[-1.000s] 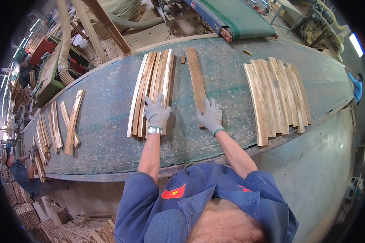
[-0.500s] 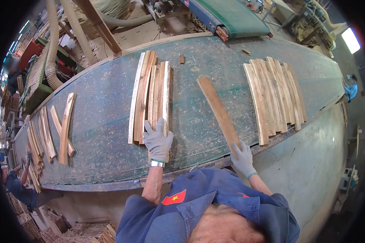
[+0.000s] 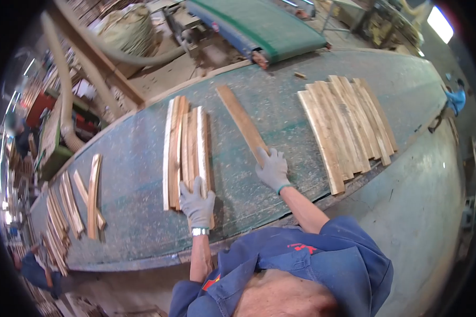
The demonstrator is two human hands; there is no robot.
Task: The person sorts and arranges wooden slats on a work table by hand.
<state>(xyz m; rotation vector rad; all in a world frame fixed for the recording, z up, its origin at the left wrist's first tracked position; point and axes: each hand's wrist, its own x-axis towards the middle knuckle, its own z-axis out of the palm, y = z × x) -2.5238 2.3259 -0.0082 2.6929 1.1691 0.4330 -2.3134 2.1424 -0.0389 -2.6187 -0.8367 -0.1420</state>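
Note:
My left hand [image 3: 197, 205], in a grey glove, lies with its fingers spread on the near end of a bundle of wooden strips [image 3: 186, 153] at the centre-left of the table. My right hand [image 3: 273, 170], gloved too, is closed on the near end of a single wooden strip [image 3: 242, 122]. That strip slants away to the upper left, between the bundle and a wider row of strips [image 3: 346, 127] at the right.
The long worn table [image 3: 137, 211] carries loose crossed strips [image 3: 93, 195] at the left and a small wood piece [image 3: 300, 75] near its far edge. A green conveyor [image 3: 259, 26] stands beyond. Co-workers are at the far left and at the far right [image 3: 455, 99].
My right hand has moved left with its strip, closer to the bundle. My left hand remains on the bundle. The whole view has shifted and tilted.

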